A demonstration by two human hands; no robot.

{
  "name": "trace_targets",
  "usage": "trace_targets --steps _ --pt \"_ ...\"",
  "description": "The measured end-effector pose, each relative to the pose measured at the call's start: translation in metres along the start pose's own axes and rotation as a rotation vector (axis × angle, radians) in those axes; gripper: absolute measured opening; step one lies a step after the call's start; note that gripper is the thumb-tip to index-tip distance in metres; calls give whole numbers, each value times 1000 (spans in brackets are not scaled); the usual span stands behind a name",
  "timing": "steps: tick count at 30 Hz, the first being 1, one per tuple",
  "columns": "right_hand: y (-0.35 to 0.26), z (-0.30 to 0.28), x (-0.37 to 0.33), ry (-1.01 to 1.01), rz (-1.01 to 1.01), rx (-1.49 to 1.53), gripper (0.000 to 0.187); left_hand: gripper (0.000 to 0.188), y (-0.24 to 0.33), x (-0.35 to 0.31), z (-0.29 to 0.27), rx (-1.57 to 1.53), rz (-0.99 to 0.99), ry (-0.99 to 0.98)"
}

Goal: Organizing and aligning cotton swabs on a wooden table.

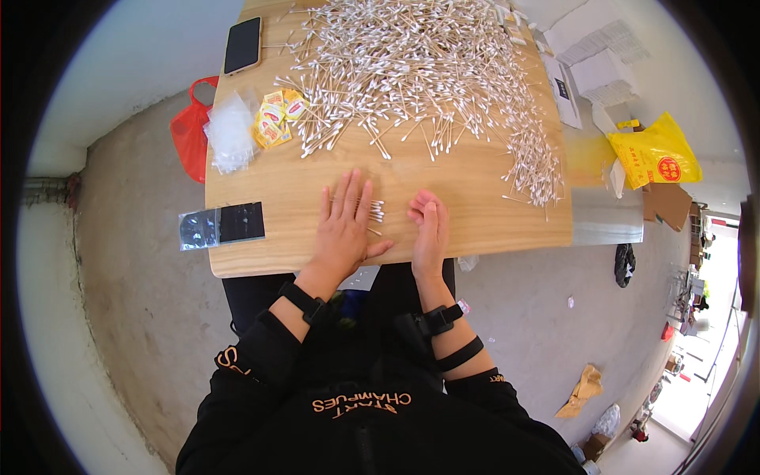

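Swabs of white cotton on thin wooden sticks were heaped over the far side of the pale wood-grain desk, with a small bunch of swabs laid near its front edge. That bunch could be fanned askew if the palm above were slid sideways, and the clear plastic sleeve with a black panel, overhanging the left edge, might be knocked off if brushed. The hands were held apart: the left hand was laid flat over the sticks, fingers slightly spread; the right hand was curled loosely beside the tips, and whether anything was pinched there could not be told.
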State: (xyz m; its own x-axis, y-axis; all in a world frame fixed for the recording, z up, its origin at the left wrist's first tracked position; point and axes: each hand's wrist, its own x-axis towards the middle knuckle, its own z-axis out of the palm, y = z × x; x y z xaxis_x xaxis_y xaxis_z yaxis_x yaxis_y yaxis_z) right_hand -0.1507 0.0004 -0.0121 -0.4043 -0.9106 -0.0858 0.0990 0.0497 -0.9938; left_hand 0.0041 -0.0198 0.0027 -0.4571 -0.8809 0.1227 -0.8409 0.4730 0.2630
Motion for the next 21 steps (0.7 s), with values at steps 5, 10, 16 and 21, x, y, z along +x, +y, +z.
trace_targets --steps 5,10,16,21 --pt "1 0 -4 -28 -137 -328 23 109 -5 -21 -9 -20 -107 -101" --pt "-14 6 -12 -279 -281 -588 23 110 -6 -41 -11 21 -49 -147" --pt "-11 0 -14 -380 -397 -583 22 108 -6 -42 -16 11 -31 -151" --pt "-7 3 -13 -232 -341 -544 20 110 -6 -34 -18 7 -46 -98"
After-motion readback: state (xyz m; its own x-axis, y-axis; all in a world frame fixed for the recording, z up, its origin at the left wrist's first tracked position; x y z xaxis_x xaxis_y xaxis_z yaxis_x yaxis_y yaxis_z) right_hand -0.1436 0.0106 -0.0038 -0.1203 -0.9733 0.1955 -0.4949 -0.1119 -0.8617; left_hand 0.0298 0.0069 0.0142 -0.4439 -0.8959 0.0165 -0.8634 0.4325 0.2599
